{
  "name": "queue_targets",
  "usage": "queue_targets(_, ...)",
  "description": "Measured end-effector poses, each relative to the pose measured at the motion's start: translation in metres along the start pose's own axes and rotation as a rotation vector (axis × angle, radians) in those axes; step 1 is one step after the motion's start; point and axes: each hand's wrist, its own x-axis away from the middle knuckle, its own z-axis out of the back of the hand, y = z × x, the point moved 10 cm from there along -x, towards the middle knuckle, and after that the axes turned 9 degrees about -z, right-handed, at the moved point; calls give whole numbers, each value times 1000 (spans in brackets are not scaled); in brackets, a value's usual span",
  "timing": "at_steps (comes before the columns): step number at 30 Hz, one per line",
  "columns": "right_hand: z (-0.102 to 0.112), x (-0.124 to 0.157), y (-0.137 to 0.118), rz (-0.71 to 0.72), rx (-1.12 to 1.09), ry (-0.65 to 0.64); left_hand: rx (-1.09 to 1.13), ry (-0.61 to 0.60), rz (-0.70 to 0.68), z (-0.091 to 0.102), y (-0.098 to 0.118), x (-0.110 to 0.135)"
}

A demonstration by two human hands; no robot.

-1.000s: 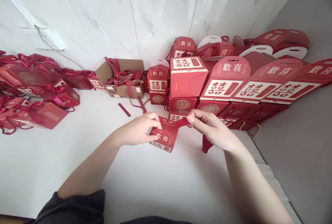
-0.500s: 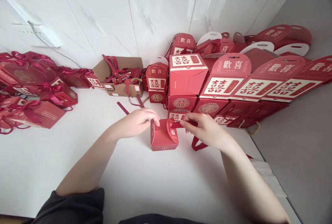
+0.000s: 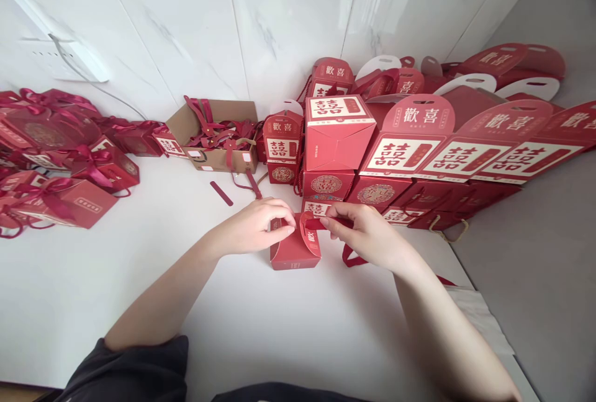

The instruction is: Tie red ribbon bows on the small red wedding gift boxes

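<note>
A small red gift box (image 3: 294, 251) stands on the white table (image 3: 261, 327) between my hands. My left hand (image 3: 255, 226) is closed on the box's left top flap, fingers curled over it. My right hand (image 3: 364, 233) pinches a red ribbon strap (image 3: 321, 223) at the slot in the box's rounded right flap. The rest of the strap loops down behind my right hand onto the table (image 3: 350, 259).
Stacks of finished red boxes (image 3: 400, 154) fill the back right corner. A brown carton of red straps (image 3: 218, 141) stands at the back wall. Ribboned red boxes (image 3: 60, 172) crowd the left. A loose red strip (image 3: 221, 193) lies near the carton.
The box was tilted with its printed front toward me; it now stands upright. My left hand moved onto its top and my right hand brought the strap to the flap.
</note>
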Motion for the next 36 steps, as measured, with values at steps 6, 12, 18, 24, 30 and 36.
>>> queue_targets(6, -3, 0, -4, 14, 29, -14, 21, -14, -4, -3, -2, -1)
queue_targets(12, -3, -3, 2, -32, 92, 36, 52, -19, -5, -7, -4, -2)
queue_targets(18, 1, -2, 5, -32, 178, 92, 81, -15, -11, -9, -5, -2)
queue_targets(24, -3, 4, -1, 2, 197, 5, 100, -18, 1, -9, -5, -1)
queue_targets(30, 8, 6, -4, 10, 195, 85, 109, -23, 6, -10, -6, -1)
queue_targets(36, 9, 4, -2, 11, 218, 104, 119, -18, -2, -10, -6, -1)
